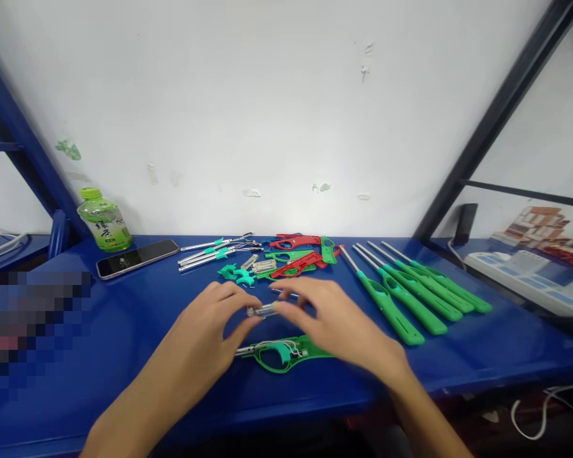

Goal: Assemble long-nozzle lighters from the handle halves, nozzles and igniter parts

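Between my two hands is a small clear lighter fuel tank with a metal valve end. The fingertips of my left hand pinch its valve end, and my right hand grips the other end. A thin metal rod shows by my right fingers; whether they hold it, I cannot tell. Below, on the table, lies an opened green lighter half-shell with a teal trigger, white wires and a metal tube inside. My hands partly cover it.
Metal lighter tubes, teal triggers, clear tanks and red and green shells lie behind my hands. Several assembled green lighters lie on the right. A phone and green bottle are at the back left.
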Demonstrator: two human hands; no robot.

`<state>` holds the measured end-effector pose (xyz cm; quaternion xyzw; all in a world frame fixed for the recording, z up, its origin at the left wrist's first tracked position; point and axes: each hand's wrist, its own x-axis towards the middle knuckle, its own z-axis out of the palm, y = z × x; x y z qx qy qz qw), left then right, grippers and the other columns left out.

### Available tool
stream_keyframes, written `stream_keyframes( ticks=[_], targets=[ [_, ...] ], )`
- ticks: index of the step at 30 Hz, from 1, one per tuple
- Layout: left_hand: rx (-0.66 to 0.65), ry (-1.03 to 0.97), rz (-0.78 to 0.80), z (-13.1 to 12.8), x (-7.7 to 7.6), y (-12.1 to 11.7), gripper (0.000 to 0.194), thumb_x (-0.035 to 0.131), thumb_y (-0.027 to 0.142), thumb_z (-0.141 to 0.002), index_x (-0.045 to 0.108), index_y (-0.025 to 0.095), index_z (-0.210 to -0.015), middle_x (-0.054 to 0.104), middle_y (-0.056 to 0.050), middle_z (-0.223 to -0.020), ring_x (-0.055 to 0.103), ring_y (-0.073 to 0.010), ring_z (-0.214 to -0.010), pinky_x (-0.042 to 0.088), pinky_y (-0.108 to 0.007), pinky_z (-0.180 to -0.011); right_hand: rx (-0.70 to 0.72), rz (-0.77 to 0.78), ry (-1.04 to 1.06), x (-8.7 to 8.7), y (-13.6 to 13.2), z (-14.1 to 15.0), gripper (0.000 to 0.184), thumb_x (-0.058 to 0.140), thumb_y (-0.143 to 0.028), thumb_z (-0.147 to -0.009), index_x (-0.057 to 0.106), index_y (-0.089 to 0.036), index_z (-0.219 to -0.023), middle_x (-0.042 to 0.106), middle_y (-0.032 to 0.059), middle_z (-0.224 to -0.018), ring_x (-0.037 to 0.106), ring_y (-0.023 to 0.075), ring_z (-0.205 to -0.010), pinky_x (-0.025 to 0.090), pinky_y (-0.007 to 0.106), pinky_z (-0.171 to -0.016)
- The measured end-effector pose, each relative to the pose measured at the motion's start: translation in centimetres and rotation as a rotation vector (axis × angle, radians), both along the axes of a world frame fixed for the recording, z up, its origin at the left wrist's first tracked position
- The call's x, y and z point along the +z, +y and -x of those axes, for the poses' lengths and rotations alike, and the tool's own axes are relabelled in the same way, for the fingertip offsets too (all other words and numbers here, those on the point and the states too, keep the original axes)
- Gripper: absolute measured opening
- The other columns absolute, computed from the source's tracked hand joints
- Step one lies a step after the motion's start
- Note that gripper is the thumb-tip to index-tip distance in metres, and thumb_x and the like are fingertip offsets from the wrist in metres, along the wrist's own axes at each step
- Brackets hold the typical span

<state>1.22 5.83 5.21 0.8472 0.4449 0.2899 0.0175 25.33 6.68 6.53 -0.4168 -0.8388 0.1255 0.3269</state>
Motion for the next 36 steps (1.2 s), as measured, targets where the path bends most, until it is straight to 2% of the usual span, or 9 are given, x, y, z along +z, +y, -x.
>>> stream_keyframes(
  ticks=[4,7,9,11,16,21,26,32,36],
  targets=[
    [-0.029,-0.030,-0.011,-0.2,0.6,-0.3,0.025,0.053,0.036,-0.105,0.075,0.028,-0.115,0.077,-0.003,-0.108,0.069,-0.0231,-0.097,0.056,-0.035,-0.083,0.085,0.018,-0.069,-0.2,-0.5,1.5,0.021,0.060,-0.035,-0.110,0.080,-0.028,-0.112,0.084,-0.0019,-0.094,0.075,0.0168,-0.075,0.049,0.026,-0.065],
    [0.185,0.051,0.010,2.4,0.3,1.2,0.042,0.051,0.042,-0.102,0.066,0.028,-0.138,0.076,-0.008,-0.120,0.069,-0.0278,-0.107,0.056,-0.041,-0.094,-0.046,0.021,0.030,0.1,-0.3,1.1,0.021,0.063,-0.036,-0.108,0.082,-0.028,-0.110,0.085,-0.0014,-0.100,0.075,0.0174,-0.076,0.049,0.028,-0.066],
    [0.300,0.087,0.032,5.0,-0.4,2.5,0.042,0.046,0.039,-0.099,0.074,0.020,-0.123,0.075,-0.016,-0.119,0.067,-0.0368,-0.110,0.053,-0.051,-0.095,-0.138,0.038,0.054,0.2,-0.1,0.7,0.024,0.062,-0.039,-0.107,0.082,-0.028,-0.109,0.085,-0.0012,-0.097,0.074,0.0183,-0.074,0.049,0.029,-0.066],
    [0.348,0.115,0.085,7.2,-1.2,3.6,0.041,0.045,0.038,-0.095,0.078,0.018,-0.107,0.077,-0.018,-0.104,0.069,-0.0400,-0.100,0.053,-0.053,-0.089,-0.175,0.055,0.043,0.2,0.0,0.6,0.024,0.061,-0.040,-0.107,0.082,-0.029,-0.108,0.084,-0.0020,-0.093,0.073,0.0185,-0.072,0.049,0.030,-0.066],
    [0.315,0.101,0.210,9.5,-2.4,5.1,0.038,0.049,0.048,-0.093,0.078,0.024,-0.103,0.077,-0.010,-0.101,0.071,-0.0312,-0.089,0.053,-0.041,-0.080,-0.165,0.067,0.012,-0.1,-0.3,1.1,0.024,0.061,-0.042,-0.106,0.082,-0.031,-0.109,0.084,-0.0033,-0.094,0.073,0.0185,-0.070,0.049,0.032,-0.069],
    [0.291,0.063,0.252,9.1,-2.4,5.4,0.034,0.051,0.050,-0.091,0.074,0.025,-0.090,0.075,-0.008,-0.092,0.068,-0.0289,-0.082,0.048,-0.038,-0.074,-0.178,0.066,0.007,-0.3,-0.1,1.0,0.024,0.060,-0.043,-0.106,0.081,-0.032,-0.108,0.083,-0.0045,-0.088,0.070,0.0178,-0.067,0.047,0.031,-0.067],
    [0.250,0.014,0.246,8.1,-2.1,4.8,0.032,0.051,0.048,-0.093,0.073,0.026,-0.088,0.075,-0.008,-0.096,0.069,-0.0303,-0.088,0.047,-0.039,-0.079,-0.156,0.071,0.030,-0.4,0.0,1.0,0.027,0.058,-0.045,-0.107,0.080,-0.031,-0.110,0.083,-0.0030,-0.087,0.070,0.0170,-0.066,0.045,0.030,-0.064],
    [0.244,-0.167,0.274,5.3,0.1,3.0,0.021,0.060,0.042,-0.088,0.066,0.025,-0.079,0.076,-0.004,-0.076,0.071,-0.0258,-0.070,0.048,-0.035,-0.066,-0.116,0.067,0.071,-0.2,-0.2,1.1,0.026,0.059,-0.044,-0.108,0.079,-0.029,-0.110,0.079,-0.0032,-0.080,0.065,0.0153,-0.061,0.041,0.029,-0.059],
    [0.180,-0.349,0.326,2.2,1.5,1.1,0.028,0.063,0.051,-0.092,0.071,0.025,-0.088,0.077,-0.001,-0.071,0.076,-0.0223,-0.069,0.055,-0.029,-0.064,-0.066,0.085,0.121,0.1,-0.5,1.3,0.024,0.060,-0.043,-0.108,0.079,-0.029,-0.109,0.078,-0.0050,-0.077,0.061,0.0130,-0.057,0.039,0.028,-0.056]
  ],
)
